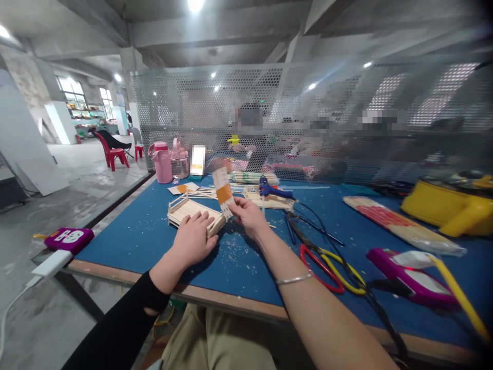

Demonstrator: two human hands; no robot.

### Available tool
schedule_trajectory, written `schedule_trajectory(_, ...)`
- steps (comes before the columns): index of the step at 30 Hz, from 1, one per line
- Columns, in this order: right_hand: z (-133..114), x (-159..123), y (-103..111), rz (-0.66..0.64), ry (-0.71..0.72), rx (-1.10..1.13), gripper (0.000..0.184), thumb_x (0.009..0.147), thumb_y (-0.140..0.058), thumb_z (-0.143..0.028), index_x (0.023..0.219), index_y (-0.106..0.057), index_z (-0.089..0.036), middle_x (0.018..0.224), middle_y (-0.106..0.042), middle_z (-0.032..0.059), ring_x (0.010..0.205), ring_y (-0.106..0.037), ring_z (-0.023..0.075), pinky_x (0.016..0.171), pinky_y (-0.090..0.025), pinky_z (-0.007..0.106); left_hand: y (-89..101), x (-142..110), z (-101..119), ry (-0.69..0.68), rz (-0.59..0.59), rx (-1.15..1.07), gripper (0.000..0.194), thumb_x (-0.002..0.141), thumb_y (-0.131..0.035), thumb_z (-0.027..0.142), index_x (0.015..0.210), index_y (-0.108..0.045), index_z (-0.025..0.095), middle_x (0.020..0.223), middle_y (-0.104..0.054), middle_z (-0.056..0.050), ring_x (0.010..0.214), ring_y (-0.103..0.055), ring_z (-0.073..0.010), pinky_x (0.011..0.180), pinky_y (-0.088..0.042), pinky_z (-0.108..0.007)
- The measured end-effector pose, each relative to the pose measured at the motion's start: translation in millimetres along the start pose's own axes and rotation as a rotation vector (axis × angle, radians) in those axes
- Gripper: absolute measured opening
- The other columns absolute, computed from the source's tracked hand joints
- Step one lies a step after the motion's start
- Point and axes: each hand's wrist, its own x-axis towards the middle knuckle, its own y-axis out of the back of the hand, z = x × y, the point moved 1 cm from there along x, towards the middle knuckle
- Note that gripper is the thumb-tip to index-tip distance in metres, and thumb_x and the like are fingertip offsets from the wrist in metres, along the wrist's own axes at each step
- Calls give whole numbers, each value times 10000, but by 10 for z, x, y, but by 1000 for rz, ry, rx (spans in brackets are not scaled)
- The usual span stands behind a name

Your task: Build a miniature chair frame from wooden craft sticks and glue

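A small wooden model made of sticks [179, 211], shaped like a bed with low rails, lies on the blue tabletop. My left hand [194, 236] rests on its near side, palm down, the fingers apart and lying flat over the slats. Just to the right, my right hand [248, 218] pinches a white and orange card [223, 191] between thumb and fingers. The card is upright and slightly tilted above the model's right end. Behind the model lie loose thin sticks [208, 193] and another white and orange card [184, 188].
A blue glue gun [271, 189] stands behind my right hand. Pliers with red and yellow handles [331, 270], a purple device [414, 280] and a bag of sticks [400, 223] lie rightward. Pink bottles [162, 164] and a lit phone [197, 160] stand before a perforated screen [308, 103].
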Motion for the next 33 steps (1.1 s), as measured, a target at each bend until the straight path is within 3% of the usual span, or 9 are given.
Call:
schedule_trajectory(4, -4, -6, 174, 11, -63, -44, 312, 502, -777, -319, 714, -623, -150, 525, -566, -45, 435, -431, 61, 387, -267, 190, 2, -2, -7, 4, -6, 0, 444, 847, -496, 349, 1257, -510, 181, 1364, -497, -103, 1274, -412, -288, 1030, -316, -470)
schedule_trajectory(7, -61, -1, 315, 103, -64, 96, 304, 521, -760, -305, 732, -585, -176, 530, -565, -63, 396, -407, 50, 348, -232, 174, 0, -8, -10, -7, 14, 30, 427, 866, -480, 381, 1246, -516, 189, 1348, -512, -101, 1251, -433, -286, 1002, -345, -456)
schedule_trajectory(9, -104, 3, 344, 125, -53, 213, 295, 533, -747, -274, 744, -557, -193, 581, -596, -60, 428, -455, 58, 357, -277, 168, -3, -9, 1, -17, 28, 61, 421, 879, -466, 409, 1237, -519, 193, 1331, -524, -102, 1218, -460, -279, 970, -375, -437)
schedule_trajectory(12, -135, 1, 285, 88, -43, 272, 284, 548, -736, -233, 758, -547, -203, 622, -615, -61, 465, -488, 62, 381, -329, 166, -9, 0, 48, -12, 43, 112, 446, 875, -466, 467, 1221, -523, 191, 1300, -539, -110, 1174, -484, -279, 925, -405, -425)
schedule_trajectory(17, -71, 8, 87, 21, -22, 211, 309, 551, -763, -268, 780, -565, -205, 612, -607, -67, 446, -461, 52, 371, -321, 159, -15, 18, 140, 12, 48, 173, 546, 839, -449, 581, 1213, -525, 190, 1260, -552, -120, 1126, -494, -299, 885, -415, -441)
schedule_trajectory(23, 32, 37, 15, -54, -201, 176, 216, 552, -759, -204, 697, -604, -168, 528, -577, -49, 399, -427, 48, 351, -327, 157, -20, 7, 139, 11, 37, 155, 576, 845, -415, 596, 1248, -509, 195, 1299, -527, -117, 1151, -475, -299, 907, -393, -446)
schedule_trajectory(28, -2, 38, 3, -57, -211, 292, 145, 630, -706, -160, 757, -647, -198, 601, -615, -34, 438, -467, 58, 395, -398, 164, -24, 2, 132, 14, 28, 97, 574, 849, -424, 582, 1258, -509, 188, 1335, -505, -120, 1179, -452, -318, 933, -366, -460)
schedule_trajectory(33, -40, 21, 15, -129, -310, 275, 170, 628, -685, -89, 771, -675, -181, 606, -628, -19, 426, -457, 51, 350, -350, 143, -12, 6, 129, 17, 20, 84, 561, 843, -434, 584, 1243, -520, 201, 1323, -511, -124, 1174, -456, -316, 932, -366, -460)
